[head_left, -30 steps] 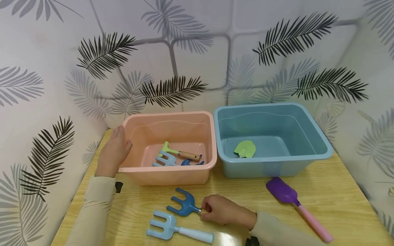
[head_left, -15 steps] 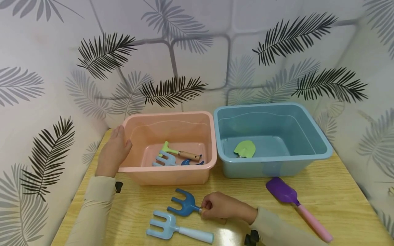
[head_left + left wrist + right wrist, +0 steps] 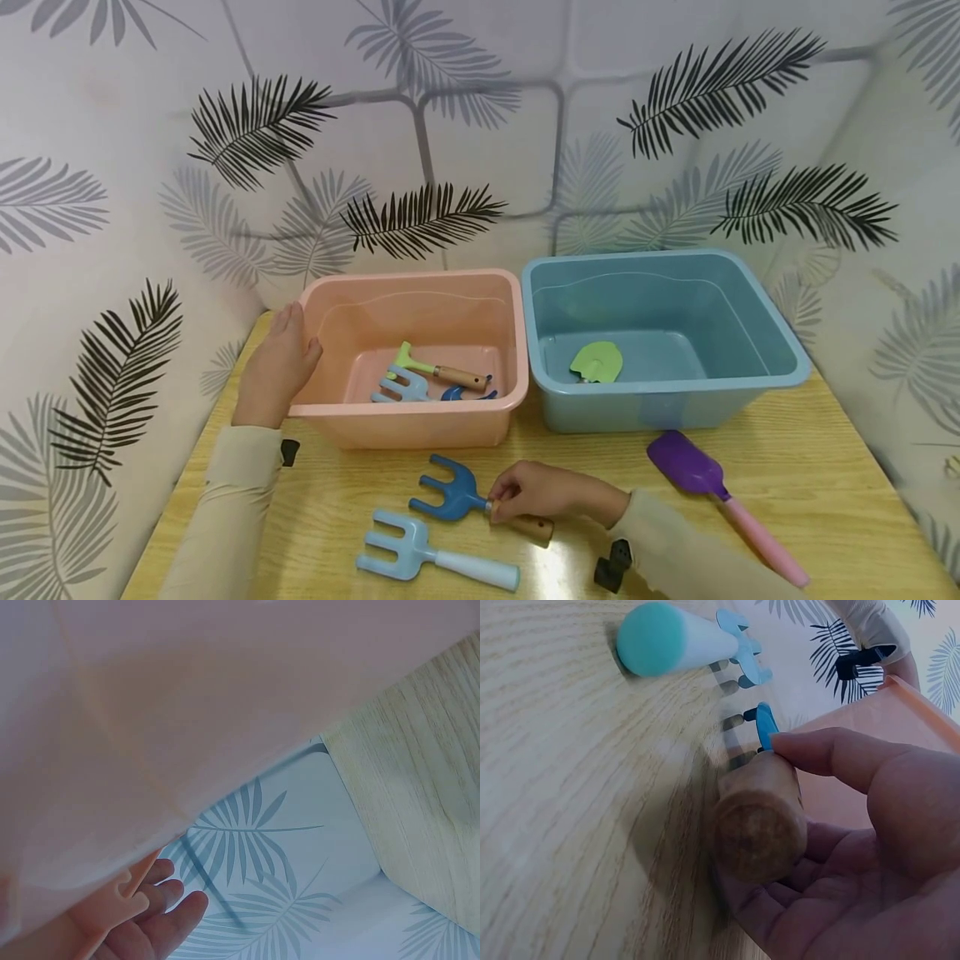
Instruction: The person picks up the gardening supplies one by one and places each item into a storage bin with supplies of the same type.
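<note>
My right hand (image 3: 543, 490) pinches the wooden handle of a dark blue garden hand fork (image 3: 452, 492) between thumb and fingers, near the ferrule. In the right wrist view, the butt of that wooden handle (image 3: 757, 832) faces the camera, close over the tabletop. My left hand (image 3: 273, 367) rests on the left rim of a pink plastic tub (image 3: 420, 427), fingers straight and thumb over the edge. Seen from the left wrist, its fingers (image 3: 176, 919) show past the rim. A light blue hand fork (image 3: 405, 546) lies on the table in front of the dark blue one.
Inside the pink tub lie a small green rake-like tool with a wooden handle (image 3: 461, 377), a light blue fork (image 3: 408, 386) and a dark blue tool. A blue tub (image 3: 660, 408) alongside holds a green shovel head (image 3: 597, 362). A purple trowel (image 3: 686, 465) lies at right.
My right hand has risen slightly with the dark blue fork, and more of its wooden handle shows. The left hand stays on the tub's rim.
</note>
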A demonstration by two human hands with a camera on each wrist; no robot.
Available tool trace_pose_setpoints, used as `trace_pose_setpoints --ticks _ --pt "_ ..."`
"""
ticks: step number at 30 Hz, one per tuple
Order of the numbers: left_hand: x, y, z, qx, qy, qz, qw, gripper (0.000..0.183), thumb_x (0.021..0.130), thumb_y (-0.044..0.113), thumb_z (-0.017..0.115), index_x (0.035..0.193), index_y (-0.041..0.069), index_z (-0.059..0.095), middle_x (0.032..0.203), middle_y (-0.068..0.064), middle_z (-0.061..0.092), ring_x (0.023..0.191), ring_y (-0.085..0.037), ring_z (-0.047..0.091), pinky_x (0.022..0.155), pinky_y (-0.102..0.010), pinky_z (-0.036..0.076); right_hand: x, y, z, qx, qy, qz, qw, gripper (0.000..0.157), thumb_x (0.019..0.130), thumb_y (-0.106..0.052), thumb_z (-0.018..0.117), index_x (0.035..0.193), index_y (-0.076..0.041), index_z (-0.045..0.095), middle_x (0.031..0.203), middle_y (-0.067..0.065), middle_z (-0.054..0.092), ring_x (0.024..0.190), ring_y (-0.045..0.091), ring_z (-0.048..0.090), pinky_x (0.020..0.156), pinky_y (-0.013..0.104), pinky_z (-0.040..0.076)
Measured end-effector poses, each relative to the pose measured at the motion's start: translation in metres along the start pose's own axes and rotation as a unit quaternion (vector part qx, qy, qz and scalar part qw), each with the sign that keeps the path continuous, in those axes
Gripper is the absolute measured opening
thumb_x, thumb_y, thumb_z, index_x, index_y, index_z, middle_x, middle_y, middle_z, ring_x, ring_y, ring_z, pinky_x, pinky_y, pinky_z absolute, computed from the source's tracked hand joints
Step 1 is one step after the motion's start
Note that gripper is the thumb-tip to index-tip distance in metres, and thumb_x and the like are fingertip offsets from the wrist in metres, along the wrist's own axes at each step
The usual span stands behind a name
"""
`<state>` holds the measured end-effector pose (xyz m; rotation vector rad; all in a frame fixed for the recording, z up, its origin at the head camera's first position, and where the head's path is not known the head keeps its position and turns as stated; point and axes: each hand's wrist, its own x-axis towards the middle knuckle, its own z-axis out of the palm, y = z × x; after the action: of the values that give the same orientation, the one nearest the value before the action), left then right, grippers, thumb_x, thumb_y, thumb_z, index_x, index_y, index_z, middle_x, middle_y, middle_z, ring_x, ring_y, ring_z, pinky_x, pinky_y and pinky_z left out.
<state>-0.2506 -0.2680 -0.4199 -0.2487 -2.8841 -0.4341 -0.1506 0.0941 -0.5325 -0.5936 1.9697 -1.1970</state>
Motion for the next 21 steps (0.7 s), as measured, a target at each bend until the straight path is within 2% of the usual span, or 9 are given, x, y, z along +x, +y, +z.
trace_pose_setpoints --ticks 11,21 --pt "0.001 -0.001 0.001 0.0 0.0 0.002 1.0 0.06 0.092 0.012 0.049 0.138 -0.017 0.024 0.14 -0.035 0.029 0.13 -0.046 0.027 0.101 -0.057 0.028 -0.005 -0.006 -0.006 0.031 -0.021 0.009 0.999 0.021 0.085 -0.022 0.067 0.098 -0.006 0.068 0.083 -0.002 0.064 0.075 0.009 0.055 0.069 0.025 0.046" --pt "0.0 0.001 -0.001 -0.001 -0.002 -0.005 1.0 0.061 0.092 0.014 0.049 0.139 -0.016 0.023 0.14 -0.035 0.028 0.13 -0.046 0.026 0.101 -0.057 0.028 -0.014 -0.02 -0.015 0.049 -0.04 -0.004 0.998 0.023 0.086 -0.021 0.066 0.101 -0.002 0.067 0.084 -0.001 0.064 0.076 0.008 0.054 0.069 0.023 0.046"
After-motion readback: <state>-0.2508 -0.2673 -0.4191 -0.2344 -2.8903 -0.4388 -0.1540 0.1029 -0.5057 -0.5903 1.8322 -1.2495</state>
